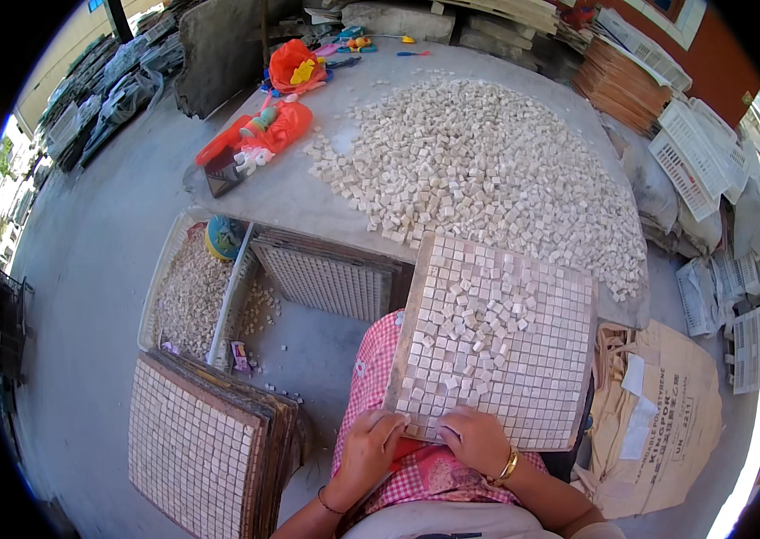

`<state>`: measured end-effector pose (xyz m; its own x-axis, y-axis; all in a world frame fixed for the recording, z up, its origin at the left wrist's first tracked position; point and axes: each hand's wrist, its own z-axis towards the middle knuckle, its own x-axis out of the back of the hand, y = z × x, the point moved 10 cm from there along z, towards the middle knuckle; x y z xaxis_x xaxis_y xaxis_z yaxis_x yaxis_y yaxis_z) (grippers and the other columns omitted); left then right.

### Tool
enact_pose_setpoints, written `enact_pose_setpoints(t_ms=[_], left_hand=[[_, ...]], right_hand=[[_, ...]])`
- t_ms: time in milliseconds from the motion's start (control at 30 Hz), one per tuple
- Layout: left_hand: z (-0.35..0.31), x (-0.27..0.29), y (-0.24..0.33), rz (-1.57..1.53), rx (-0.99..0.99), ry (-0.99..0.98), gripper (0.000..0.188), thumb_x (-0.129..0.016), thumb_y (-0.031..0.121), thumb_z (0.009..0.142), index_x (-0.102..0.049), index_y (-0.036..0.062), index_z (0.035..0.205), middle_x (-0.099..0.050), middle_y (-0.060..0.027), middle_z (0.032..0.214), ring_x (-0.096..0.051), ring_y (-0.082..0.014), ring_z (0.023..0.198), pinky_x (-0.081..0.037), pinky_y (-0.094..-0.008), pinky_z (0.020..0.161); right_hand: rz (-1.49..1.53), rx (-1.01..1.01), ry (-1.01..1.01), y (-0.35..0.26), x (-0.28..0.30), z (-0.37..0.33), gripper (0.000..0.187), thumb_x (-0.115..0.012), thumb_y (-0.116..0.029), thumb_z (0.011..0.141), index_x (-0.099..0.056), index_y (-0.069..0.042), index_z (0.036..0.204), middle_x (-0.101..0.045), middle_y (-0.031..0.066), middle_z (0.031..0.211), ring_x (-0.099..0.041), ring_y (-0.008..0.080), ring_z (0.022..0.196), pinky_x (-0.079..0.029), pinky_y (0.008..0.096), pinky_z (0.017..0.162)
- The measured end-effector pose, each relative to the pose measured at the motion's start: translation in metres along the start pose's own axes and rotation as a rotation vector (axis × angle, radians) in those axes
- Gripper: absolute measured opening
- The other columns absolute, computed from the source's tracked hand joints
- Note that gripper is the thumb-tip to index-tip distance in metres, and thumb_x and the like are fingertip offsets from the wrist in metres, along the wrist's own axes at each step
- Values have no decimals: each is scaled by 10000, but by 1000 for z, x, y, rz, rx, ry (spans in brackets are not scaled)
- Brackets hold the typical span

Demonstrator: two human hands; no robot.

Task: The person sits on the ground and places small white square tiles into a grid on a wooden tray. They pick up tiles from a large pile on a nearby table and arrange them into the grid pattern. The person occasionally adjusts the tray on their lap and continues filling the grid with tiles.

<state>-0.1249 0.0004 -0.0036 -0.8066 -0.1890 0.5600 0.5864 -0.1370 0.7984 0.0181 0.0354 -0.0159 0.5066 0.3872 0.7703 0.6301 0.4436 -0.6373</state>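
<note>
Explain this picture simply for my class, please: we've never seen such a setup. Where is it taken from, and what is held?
There is no machine: the "grip" is a person's own bare hands. A wide fisheye camera on the head looks down, so straight edges bend.

The left hand and right hand are at the near edge of a board over the lap; how firmly they hold it, I cannot tell. Pale tiles sit in rows on it, with loose tiles scattered on top.

Beyond, a heap of pale pieces covers much of a grey surface. At lower left stands a stack of tiled boards.
</note>
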Motion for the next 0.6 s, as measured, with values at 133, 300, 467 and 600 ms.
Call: enact_pose_setpoints(t_ms=[133, 300, 467, 600], left_hand=[[2, 1, 3, 35, -30, 6, 138, -651, 8, 735, -652, 21, 873, -633, -119, 830, -610, -312, 777, -486, -381, 693], [3, -8, 0, 58, -52, -49, 126, -638, -5, 764, -638, -10, 890, -605, -135, 820, -587, -314, 768, -476, -389, 687], [5, -12, -2, 36, -60, -72, 125, -634, -7, 764, -633, -4, 889, -594, -130, 800, -579, -313, 734, -472, -392, 665], [8, -12, 2, 51, -60, -52, 111, -641, -4, 761, -626, 2, 872, -608, -133, 808, -587, -315, 740, -473, -389, 664]], right_hand=[[104, -53, 101, 14, 23, -1, 115, -637, -173, 804, -644, -77, 867, -622, 100, 811, -601, 299, 725, -482, 381, 614], [76, -1, 76, 6, 15, -2, 124, -632, -177, 808, -633, -80, 884, -607, 93, 814, -600, 295, 710, -486, 380, 614], [39, 19, -12, -1, -2, 1, 177, -612, -182, 816, -604, -93, 969, -576, 83, 830, -590, 291, 723, -486, 381, 618], [93, 111, 86, -12, 3, 10, 232, -597, -162, 813, -603, -109, 1040, -578, 79, 871, -598, 276, 765, -493, 365, 627]])
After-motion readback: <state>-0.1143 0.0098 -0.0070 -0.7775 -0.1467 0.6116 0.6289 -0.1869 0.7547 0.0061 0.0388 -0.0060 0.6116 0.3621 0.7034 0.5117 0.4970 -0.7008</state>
